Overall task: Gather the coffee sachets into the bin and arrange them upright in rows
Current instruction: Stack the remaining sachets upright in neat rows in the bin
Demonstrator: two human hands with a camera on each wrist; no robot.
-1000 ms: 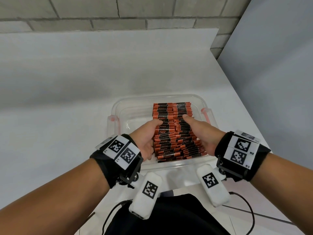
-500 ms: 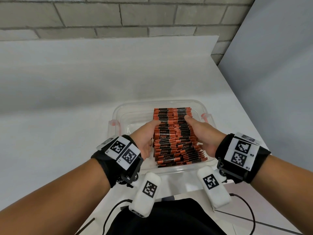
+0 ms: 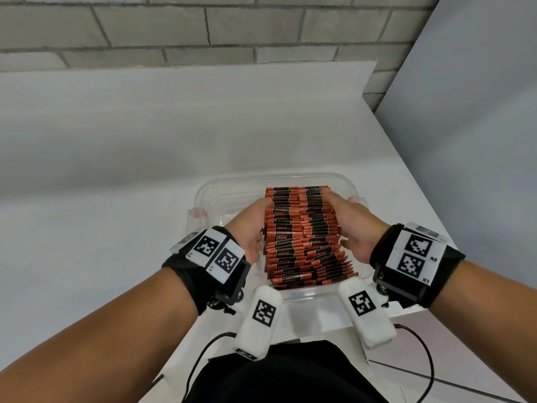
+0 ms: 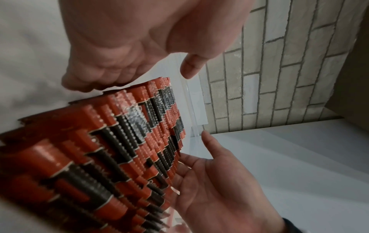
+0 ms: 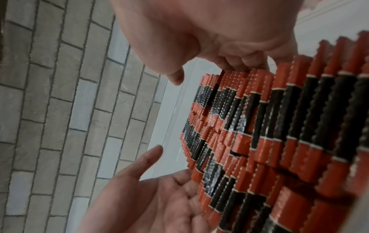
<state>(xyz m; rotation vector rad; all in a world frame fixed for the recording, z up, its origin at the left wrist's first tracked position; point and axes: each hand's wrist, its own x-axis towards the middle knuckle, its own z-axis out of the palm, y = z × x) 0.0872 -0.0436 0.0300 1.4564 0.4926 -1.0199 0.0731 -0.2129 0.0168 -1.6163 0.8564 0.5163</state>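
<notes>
A block of red-and-black coffee sachets (image 3: 302, 237) stands on edge in rows in the right part of a clear plastic bin (image 3: 232, 181). My left hand (image 3: 250, 225) presses flat against the block's left side. My right hand (image 3: 351, 225) presses against its right side, thumb near the far end. In the left wrist view the left hand (image 4: 123, 47) touches the sachets (image 4: 119, 149) along one edge, and the right hand (image 4: 219, 189) shows an open palm. The right wrist view shows the right hand (image 5: 199, 31), the sachets (image 5: 279, 134) and the left hand (image 5: 149, 197) with fingers straight.
The bin sits near the front right of a white table (image 3: 116, 170). A brick wall (image 3: 203, 24) runs behind and a grey panel (image 3: 479, 112) stands on the right. The bin's left part (image 3: 226, 205) holds no sachets. Black cables (image 3: 203, 353) hang at the near edge.
Both hands have slid along the sides of the sachet block toward its far end, still pressing it between them. The bin has stayed in place.
</notes>
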